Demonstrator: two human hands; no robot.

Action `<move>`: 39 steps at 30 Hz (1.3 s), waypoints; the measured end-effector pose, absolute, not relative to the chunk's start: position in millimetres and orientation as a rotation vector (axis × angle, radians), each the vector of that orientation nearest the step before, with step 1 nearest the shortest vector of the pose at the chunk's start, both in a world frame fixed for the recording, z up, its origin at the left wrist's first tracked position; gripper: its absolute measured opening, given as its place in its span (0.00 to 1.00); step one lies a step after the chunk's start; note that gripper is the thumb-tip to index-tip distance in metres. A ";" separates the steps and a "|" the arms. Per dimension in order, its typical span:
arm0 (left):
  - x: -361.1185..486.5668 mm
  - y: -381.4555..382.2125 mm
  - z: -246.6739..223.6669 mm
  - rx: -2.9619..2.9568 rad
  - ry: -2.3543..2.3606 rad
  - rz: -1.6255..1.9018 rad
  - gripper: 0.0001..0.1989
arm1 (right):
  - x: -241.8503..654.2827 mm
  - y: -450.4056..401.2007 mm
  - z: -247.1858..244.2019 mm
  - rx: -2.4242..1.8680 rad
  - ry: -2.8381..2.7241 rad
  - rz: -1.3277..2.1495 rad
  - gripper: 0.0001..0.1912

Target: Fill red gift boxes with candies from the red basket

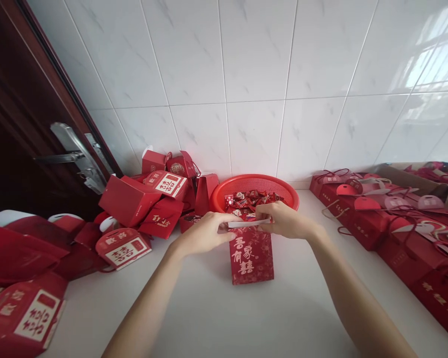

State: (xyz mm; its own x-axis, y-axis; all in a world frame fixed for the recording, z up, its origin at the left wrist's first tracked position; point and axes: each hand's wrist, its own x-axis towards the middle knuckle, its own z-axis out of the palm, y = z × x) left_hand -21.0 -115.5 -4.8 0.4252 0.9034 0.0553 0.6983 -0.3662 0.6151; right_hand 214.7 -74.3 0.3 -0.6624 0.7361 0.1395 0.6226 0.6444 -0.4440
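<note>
A red candy box (252,256) with pale Chinese characters on its front stands upright in the middle of the white surface. My left hand (211,231) grips the box's upper left edge, with the thumb on the front. At the upper right, my right hand (285,220) pinches the rim around a pale flap (248,224) at the top. The inside of the box is hidden from here. Right behind it sits a red plastic basket (256,178) of wrapped candies (252,198), partly covered by my hands.
Several red boxes (127,201) lie in a jumbled pile on the left, close to a dark door with a metal handle (70,156). Along the right, handled red boxes (362,223) stand in rows beside an open carton (392,171). A tiled wall (254,129) rises behind the surface.
</note>
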 end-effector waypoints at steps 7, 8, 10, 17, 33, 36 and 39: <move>-15.5 -107.4 -13.9 2.237 1.377 0.654 0.15 | 217.5 -71.4 -1.4 -1.046 -2.549 0.597 0.12; -14.9 -107.2 -15.0 2.250 1.373 0.671 0.13 | 217.8 -71.1 -2.1 -1.015 -2.538 0.621 0.15; -14.3 -106.6 -17.3 2.279 1.359 0.677 0.08 | 217.4 -70.2 -5.6 -0.971 -2.492 0.644 0.17; -17.4 -101.6 -23.0 2.247 1.327 0.684 0.06 | 216.4 -68.4 -32.9 -0.946 -2.247 0.685 0.06; -2.0 -92.5 -50.1 2.183 1.101 0.889 0.19 | 207.3 -109.2 -104.3 -0.815 -1.644 0.887 0.23; 4.2 -96.0 -61.2 2.204 1.167 1.065 0.18 | 211.5 -108.3 -101.3 -0.721 -1.617 0.990 0.24; 13.1 -113.4 -80.6 2.293 1.259 1.495 0.11 | 217.6 -106.3 -100.4 -0.688 -1.588 1.032 0.24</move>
State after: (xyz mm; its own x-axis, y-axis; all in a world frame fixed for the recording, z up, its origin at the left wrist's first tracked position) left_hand 13.1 -113.4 -80.6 0.1617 0.6969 0.6987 0.5700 -0.6439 0.5104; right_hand 217.6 -106.3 -100.4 -0.2634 0.8470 0.4618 -0.0778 0.4585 -0.8853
